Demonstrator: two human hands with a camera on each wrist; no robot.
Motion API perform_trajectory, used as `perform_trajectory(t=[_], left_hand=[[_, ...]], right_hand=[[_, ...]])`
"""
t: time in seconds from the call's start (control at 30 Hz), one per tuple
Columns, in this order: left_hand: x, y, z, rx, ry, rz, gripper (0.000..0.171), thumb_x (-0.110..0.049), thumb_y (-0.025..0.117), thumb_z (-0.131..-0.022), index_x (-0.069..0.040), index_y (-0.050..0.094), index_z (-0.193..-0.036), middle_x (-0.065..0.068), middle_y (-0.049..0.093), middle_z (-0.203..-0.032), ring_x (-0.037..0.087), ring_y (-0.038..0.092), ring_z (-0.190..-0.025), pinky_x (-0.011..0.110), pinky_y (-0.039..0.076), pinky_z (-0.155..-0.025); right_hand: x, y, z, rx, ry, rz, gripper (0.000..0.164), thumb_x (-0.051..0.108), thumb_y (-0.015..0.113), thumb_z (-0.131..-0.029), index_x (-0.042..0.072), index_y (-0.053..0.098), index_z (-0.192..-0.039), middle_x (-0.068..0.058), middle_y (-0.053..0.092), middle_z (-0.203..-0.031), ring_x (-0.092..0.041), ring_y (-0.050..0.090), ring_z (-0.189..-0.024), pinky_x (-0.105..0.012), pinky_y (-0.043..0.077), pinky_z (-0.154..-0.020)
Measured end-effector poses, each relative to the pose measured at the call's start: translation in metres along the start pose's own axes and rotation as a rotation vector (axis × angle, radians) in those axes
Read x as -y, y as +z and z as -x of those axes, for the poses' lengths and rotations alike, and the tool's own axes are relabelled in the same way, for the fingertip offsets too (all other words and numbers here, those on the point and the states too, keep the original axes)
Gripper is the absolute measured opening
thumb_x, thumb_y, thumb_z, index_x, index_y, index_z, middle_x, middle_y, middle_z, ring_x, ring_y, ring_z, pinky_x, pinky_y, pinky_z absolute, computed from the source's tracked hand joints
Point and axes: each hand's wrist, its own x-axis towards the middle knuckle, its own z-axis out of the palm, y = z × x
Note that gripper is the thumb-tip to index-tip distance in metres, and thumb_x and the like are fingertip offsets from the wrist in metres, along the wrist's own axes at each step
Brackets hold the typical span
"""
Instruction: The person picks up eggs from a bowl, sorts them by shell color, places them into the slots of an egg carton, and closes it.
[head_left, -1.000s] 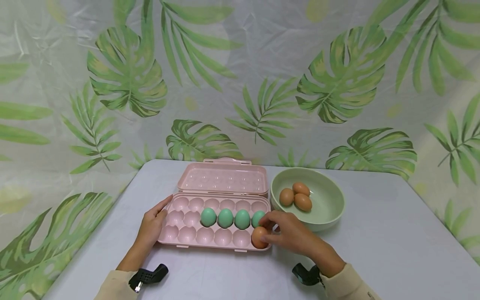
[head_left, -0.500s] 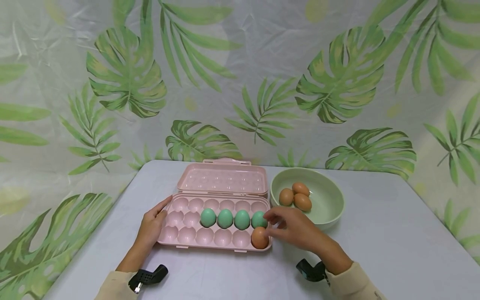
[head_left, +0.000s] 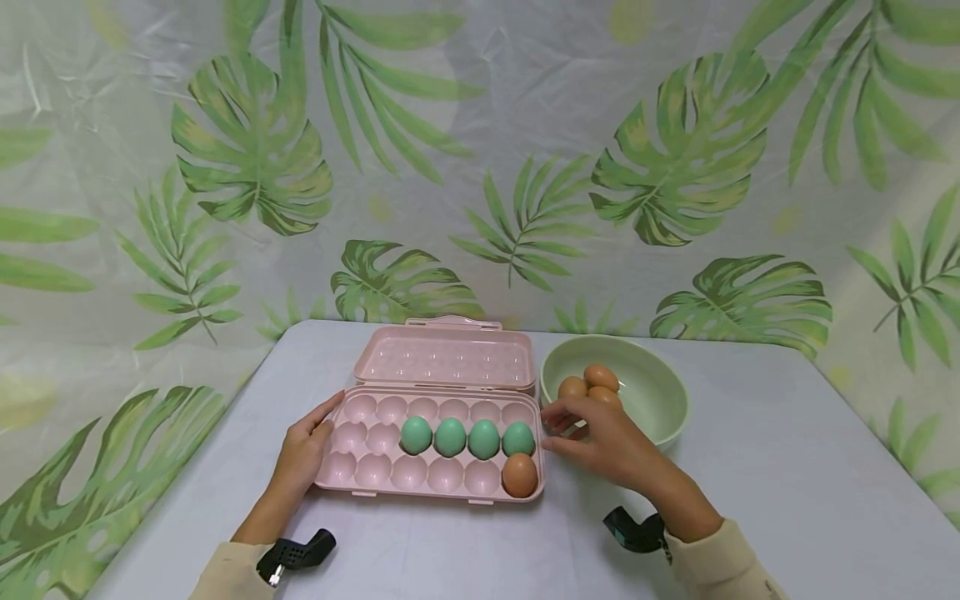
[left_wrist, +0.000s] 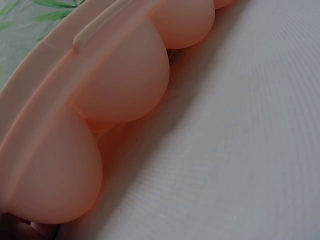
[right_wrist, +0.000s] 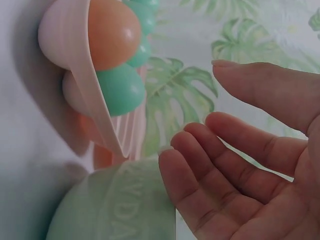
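My left hand (head_left: 300, 450) grips the left edge of a pink plastic egg tray (head_left: 372, 471), whose rounded cups fill the left wrist view. Several green eggs (head_left: 450, 437) stand in its middle row, at the right. One brown egg (head_left: 520, 476) sits in the front right corner cup. Just right of the tray is my right hand (head_left: 603, 442), its fingers relaxed and thumb apart, holding nothing. In the right wrist view its fingertips show close to a pale green bowl (right_wrist: 125, 205). Brown eggs (head_left: 600, 377) lie in that bowl, partly covered by the hand in the head view.
The tray's lid (head_left: 442, 358) lies folded back behind it, toward the rear of the white table (head_left: 420, 558). A leaf-patterned sheet (head_left: 525, 125) hangs behind the table. Black wrist cameras (head_left: 296, 554) sit below both hands.
My right hand has let go of the brown egg in the corner cup and moved right, toward the bowl. The left hand has stayed at the tray's edge.
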Motion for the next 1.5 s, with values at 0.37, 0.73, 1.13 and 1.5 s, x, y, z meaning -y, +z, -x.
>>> perform_trajectory(t=[0.37, 0.73, 1.13, 1.5], left_hand=[[0.002, 0.0, 0.0, 0.0, 0.005, 0.011, 0.045, -0.009, 0.038, -0.1, -0.008, 0.045, -0.144, 0.008, 0.039, -0.151, 0.026, 0.025, -0.143, 0.046, 0.02, -0.116], [0.002, 0.0, -0.001, -0.002, 0.008, 0.006, 0.045, -0.01, 0.038, -0.1, -0.009, 0.045, -0.144, 0.008, 0.039, -0.151, 0.026, 0.025, -0.144, 0.047, 0.02, -0.117], [0.002, 0.0, -0.002, -0.004, 0.014, 0.007, 0.045, -0.009, 0.038, -0.1, -0.008, 0.045, -0.144, 0.008, 0.04, -0.151, 0.026, 0.025, -0.143, 0.046, 0.02, -0.116], [0.001, 0.0, -0.001, -0.007, 0.014, 0.006, 0.045, -0.01, 0.038, -0.1, -0.007, 0.045, -0.144, 0.008, 0.04, -0.15, 0.026, 0.026, -0.143, 0.046, 0.021, -0.116]], right_hand=[[-0.009, -0.007, 0.001, -0.093, -0.008, 0.038, 0.025, 0.016, 0.076, -0.083, 0.009, 0.067, -0.106, -0.005, 0.067, -0.099, -0.016, 0.066, -0.088, -0.036, 0.057, -0.075], [-0.022, -0.018, 0.001, -0.194, 0.037, 0.05, 0.029, 0.015, 0.074, -0.085, 0.005, 0.066, -0.112, -0.009, 0.068, -0.101, -0.022, 0.067, -0.091, -0.041, 0.057, -0.078], [-0.036, -0.036, 0.003, -0.228, 0.094, 0.037, 0.031, 0.019, 0.069, -0.09, 0.005, 0.065, -0.117, -0.011, 0.067, -0.112, -0.026, 0.065, -0.099, -0.038, 0.055, -0.085], [-0.053, -0.042, -0.005, -0.233, 0.203, 0.054, 0.036, 0.027, 0.068, -0.091, 0.004, 0.065, -0.119, -0.016, 0.065, -0.117, -0.032, 0.064, -0.103, -0.041, 0.054, -0.086]])
